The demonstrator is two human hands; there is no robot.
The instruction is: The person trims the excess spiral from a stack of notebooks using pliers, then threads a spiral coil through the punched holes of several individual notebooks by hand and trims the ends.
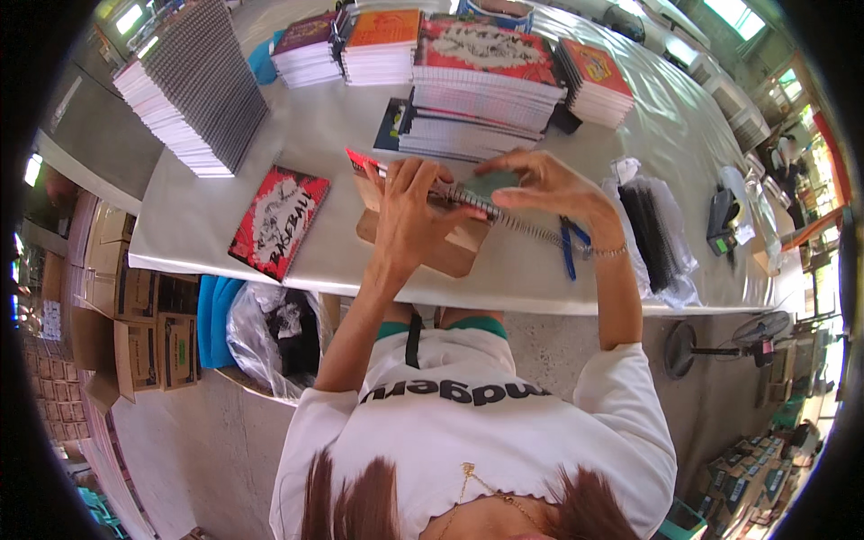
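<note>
My left hand (412, 211) is closed on a notebook with a red cover (358, 159), holding it tilted over a light wooden block (447, 256) near the table's front edge. A dark spiral binding coil (531, 230) runs along the notebook's edge, and its loose end sticks out to the right. Just beyond that edge is my right hand (551, 184), its thumb and fingers apart above the coil. Whether its fingertips touch the coil I cannot tell. Blue-handled pliers (568, 247) lie beside my right wrist. Another red-covered notebook (279, 220) lies flat on the left.
Stacked notebooks (486, 85) line the far side, with a tall stack (193, 90) at the far left. Black coils in a plastic bag (650, 234) and a black tool (722, 220) lie on the right. Below the table are a plastic-lined bin (261, 346), cardboard boxes (139, 351) and a fan (681, 349).
</note>
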